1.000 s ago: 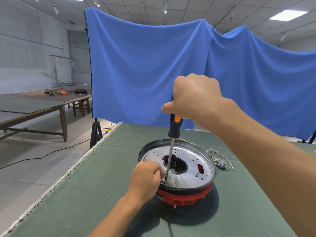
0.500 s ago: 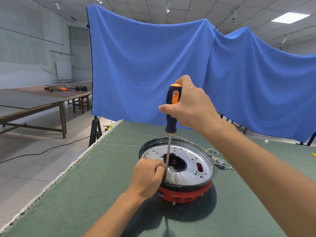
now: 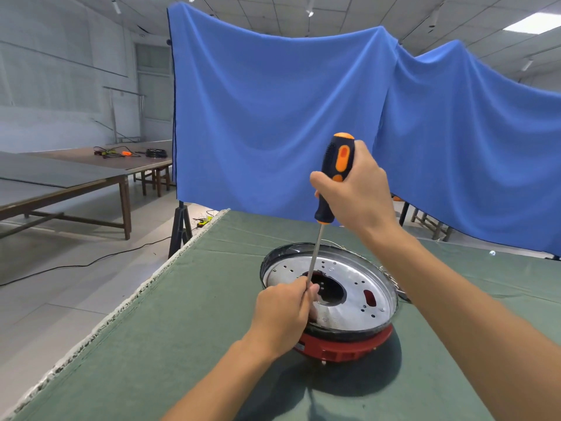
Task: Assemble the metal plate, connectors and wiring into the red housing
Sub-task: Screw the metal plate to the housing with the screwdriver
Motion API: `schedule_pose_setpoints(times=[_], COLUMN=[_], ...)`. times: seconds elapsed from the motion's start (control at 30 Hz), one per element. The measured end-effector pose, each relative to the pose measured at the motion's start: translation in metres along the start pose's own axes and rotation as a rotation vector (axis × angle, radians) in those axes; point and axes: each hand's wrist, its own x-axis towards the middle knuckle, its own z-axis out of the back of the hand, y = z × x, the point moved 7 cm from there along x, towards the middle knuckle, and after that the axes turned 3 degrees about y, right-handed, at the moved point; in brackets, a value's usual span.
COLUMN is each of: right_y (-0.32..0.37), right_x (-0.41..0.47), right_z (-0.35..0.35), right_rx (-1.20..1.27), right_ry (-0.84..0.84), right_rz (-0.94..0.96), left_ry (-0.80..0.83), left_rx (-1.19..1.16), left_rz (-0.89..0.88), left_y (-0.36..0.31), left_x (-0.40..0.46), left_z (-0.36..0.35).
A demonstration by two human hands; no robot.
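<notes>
A large bare workshop hall: tiled ceiling with strip lights (image 3: pixel 534 22), pale concrete floor (image 3: pixel 60 284) and long wooden tables (image 3: pixel 76 180) at nine o'clock. A blue cloth (image 3: pixel 273 123) hangs as a backdrop at twelve o'clock behind a green-covered workbench (image 3: pixel 182 329).

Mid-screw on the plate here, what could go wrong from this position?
The left hand pinches the screwdriver shaft near its tip, so a slip could jab the fingers. The right hand holds the handle high and the shaft leans, so the tip may skip out. The red housing is unclamped and could shift.
</notes>
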Motion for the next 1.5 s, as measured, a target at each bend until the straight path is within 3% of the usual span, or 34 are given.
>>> schedule_pose_setpoints(times=[0.07, 0.17, 0.23, 0.3, 0.43, 0.53, 0.63, 0.77, 0.93, 1.0, 1.13, 1.23, 1.37, 1.5], right_y=[-0.007, -0.03, -0.049, -0.064, -0.084, -0.1, -0.119, -0.148, -0.181, -0.196, -0.22, -0.231, -0.245, -0.253], right_x=[-0.003, -0.008, -0.012, -0.021, -0.042, -0.056, -0.063, -0.076, -0.093, -0.095, -0.107, -0.119, -0.124, -0.124], right_z=[0.008, 0.033, 0.055, 0.07, 0.054, 0.03, 0.022, 0.022, 0.031, 0.041, 0.049, 0.043, 0.045, 0.054], right_rx=[0.092, 0.159, 0.067, -0.165, -0.795, -0.952, -1.041, -0.977, -0.912, -0.837, -0.631, -0.472, -0.3, -0.128], right_ry=[-0.06, -0.202, -0.296, -0.326, -0.125, 0.195, 0.359, 0.325, 0.216, 0.17, 0.118, 0.103, 0.094, -0.014], right_rz=[-0.03, -0.081, -0.086, -0.076, 0.162, 0.264, 0.278, 0.1, -0.187, -0.332, -0.518, -0.582, -0.662, -0.652], left_ry=[-0.026, -0.179, -0.268, -0.255, -0.221, -0.185, -0.189, -0.328, -0.265, -0.154, 0.198, 0.292, 0.143, -0.224], left_rx=[-0.016, -0.245, -0.293, -0.236, -0.094, -0.073, -0.101, -0.13, -0.163, -0.092, 0.322, 0.469, 0.345, -0.016], left_rz=[0.021, 0.091, 0.103, 0.081, -0.002, -0.023, 0.007, 0.058, 0.095, 0.029, -0.209, -0.285, -0.393, -0.189], left_y=[0.002, 0.006, 0.01, 0.011, 0.007, 0.007, 0.01, 0.005, -0.007, -0.011, -0.026, -0.028, -0.041, -0.037], left_x=[0.001, 0.003, 0.008, 0.013, 0.017, 0.018, 0.017, 0.012, 0.003, 0.001, -0.003, -0.002, -0.001, 0.017], left_z=[0.0, 0.012, 0.021, 0.022, 0.02, 0.019, 0.019, 0.023, 0.006, -0.001, -0.018, -0.023, -0.019, 0.017])
